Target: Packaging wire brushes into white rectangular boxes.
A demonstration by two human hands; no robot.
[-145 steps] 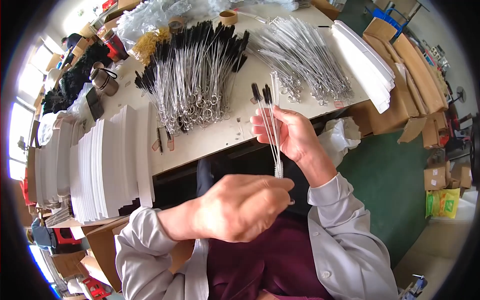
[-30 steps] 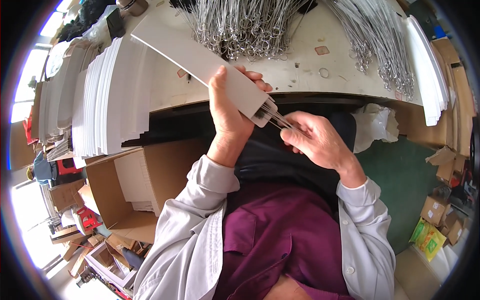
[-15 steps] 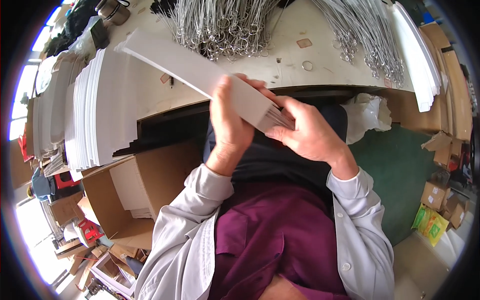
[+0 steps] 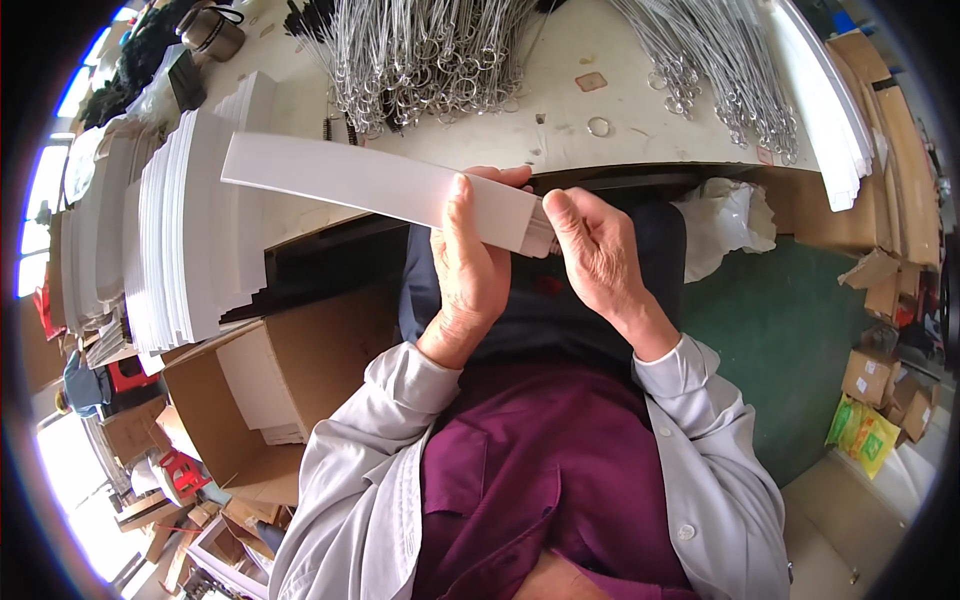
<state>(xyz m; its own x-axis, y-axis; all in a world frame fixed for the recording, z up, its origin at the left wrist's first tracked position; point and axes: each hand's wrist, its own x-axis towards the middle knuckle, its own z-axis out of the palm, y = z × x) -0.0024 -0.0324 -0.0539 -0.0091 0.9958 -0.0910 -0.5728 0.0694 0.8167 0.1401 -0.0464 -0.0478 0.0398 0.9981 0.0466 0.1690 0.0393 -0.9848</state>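
Note:
A long, narrow white box [image 4: 350, 185] lies across my left hand [image 4: 468, 255], which is closed round it near its right end with the thumb on top. Its far end points left over the table edge. From the right end a pale, narrow piece [image 4: 538, 239] sticks out, with thin strips or wires showing at its tip. My right hand [image 4: 605, 255] is curled at that end, its thumb raised along the bent fingers. What the right fingers hold is hidden behind the thumb and palm.
On the table [image 4: 480, 150] lie bundles of thin metal rods with ring ends [image 4: 420, 70], more rods [image 4: 735, 80] and a loose ring [image 4: 598, 127]. A stack of flat white boxes [image 4: 185, 225] stands left, others [image 4: 825, 100] right. An open carton [image 4: 235, 400] sits below; a metal flask [image 4: 212, 32] stands back left.
The white box has swung to lie flatter, its left end lower. My right hand has shifted slightly outward from the box end, its thumb now raised instead of pinching the strips there.

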